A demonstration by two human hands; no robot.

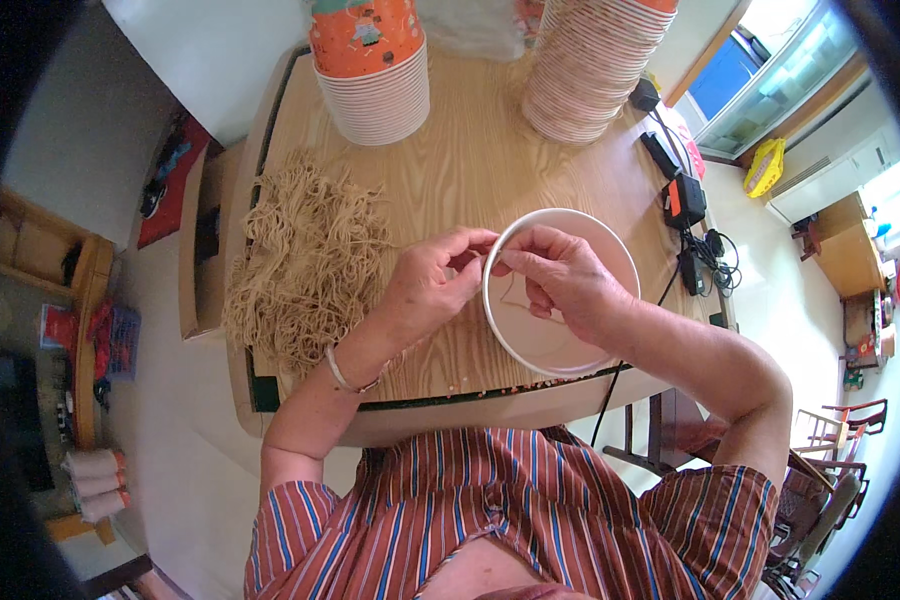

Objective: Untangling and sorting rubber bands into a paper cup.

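Observation:
A white paper tub (570,365) stands near the front edge of the table, its open mouth facing me. My left hand (435,275) is pinched at the tub's left rim, on the outer side; what lies between its fingertips is too small to make out. Over the mouth reaches my right hand (570,275), thumb and forefinger closed together just inside the same rim. From there a thin tan cord (511,287) seems to hang down into the tub. Left of my hands lies a large loose heap of tan cords (315,265).
Nested stacks of tubs, one with an orange printed tub (367,40) on top and another stack (595,80), stand at the back. Black adapters and cables (684,205) lie along the right table edge. An open cardboard box (210,240) is left of the table.

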